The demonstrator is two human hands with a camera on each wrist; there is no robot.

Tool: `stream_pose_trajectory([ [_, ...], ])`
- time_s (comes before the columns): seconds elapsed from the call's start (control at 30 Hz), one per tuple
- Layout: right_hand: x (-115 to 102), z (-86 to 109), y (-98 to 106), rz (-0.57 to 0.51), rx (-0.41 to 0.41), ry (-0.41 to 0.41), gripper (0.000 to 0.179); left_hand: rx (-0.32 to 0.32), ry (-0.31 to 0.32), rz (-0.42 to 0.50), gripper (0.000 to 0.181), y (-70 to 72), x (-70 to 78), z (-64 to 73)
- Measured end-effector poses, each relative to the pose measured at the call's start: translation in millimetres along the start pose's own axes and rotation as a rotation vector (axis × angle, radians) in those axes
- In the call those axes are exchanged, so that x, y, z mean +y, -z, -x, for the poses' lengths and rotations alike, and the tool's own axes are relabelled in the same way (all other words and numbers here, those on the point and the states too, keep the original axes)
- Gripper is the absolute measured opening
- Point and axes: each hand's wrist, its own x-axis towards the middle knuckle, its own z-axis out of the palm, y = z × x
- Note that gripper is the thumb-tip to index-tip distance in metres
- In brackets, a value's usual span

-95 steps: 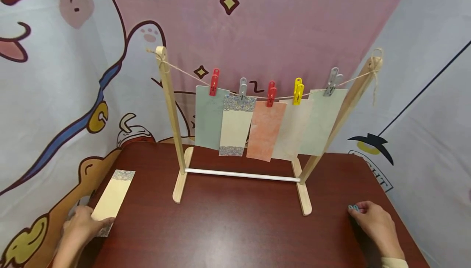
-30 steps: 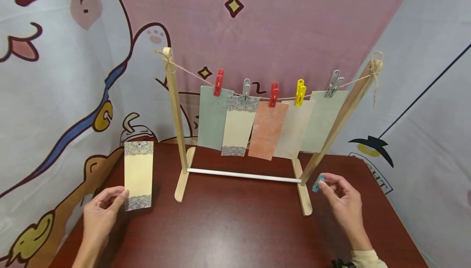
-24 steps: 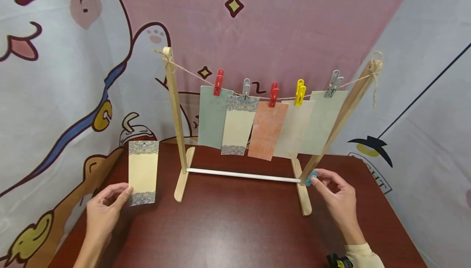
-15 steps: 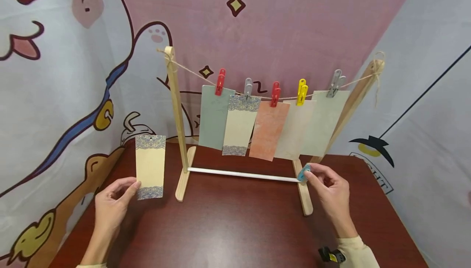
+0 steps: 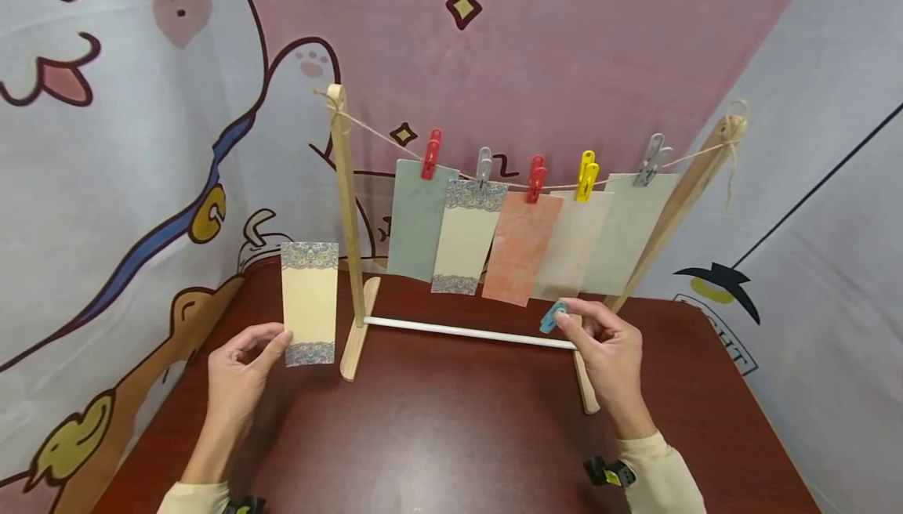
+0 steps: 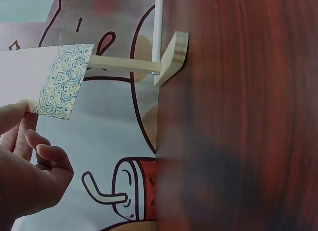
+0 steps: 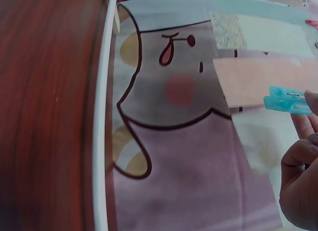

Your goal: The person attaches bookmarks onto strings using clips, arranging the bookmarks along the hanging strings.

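My left hand [image 5: 243, 369] pinches a cream card [image 5: 310, 302] with blue lace-patterned ends by its lower left edge, holding it upright above the table. In the left wrist view the card's patterned end [image 6: 67, 82] shows beyond the thumb. My right hand [image 5: 608, 353] pinches a light blue clothespin [image 5: 553, 316] between thumb and fingers, in front of the rack's right side. The right wrist view has this clothespin [image 7: 285, 100] overlapping the hanging cards. A twine line [image 5: 377, 133] bears several clipped cards, among them an orange card [image 5: 522, 247] and another lace-patterned card [image 5: 469, 240].
The wooden rack's left post [image 5: 347, 208] and right post [image 5: 687, 193] carry the twine, and a white rod [image 5: 466, 331] joins them low down. Red, grey and yellow clothespins [image 5: 587, 177] grip the cards. The brown table [image 5: 437, 420] lies below, with a printed cloth [image 5: 592, 44] behind.
The left hand has lifted the lace-patterned card from the table and brought it up and right. The right hand has carried the blue clothespin left and up, toward the rack.
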Motion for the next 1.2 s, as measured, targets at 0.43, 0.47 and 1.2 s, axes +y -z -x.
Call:
stream_pose_trajectory([
  [0.43, -22, -14.1, -37, -0.122, -0.012, 0.0, 0.02, -0.041, -0.024, 0.09, 0.015, -24.3, 10.4, -3.4],
  [0.47, -24, -15.3, -40, -0.133, -0.02, 0.002, 0.02, -0.043, -0.025, 0.099, 0.015, -25.7, 11.2, -3.8],
  [1.2, -81, -45.7, -95, -0.213, -0.077, 0.086, 0.021, -0.06, -0.092, 0.186, 0.013, -50.9, 31.4, -15.0],
])
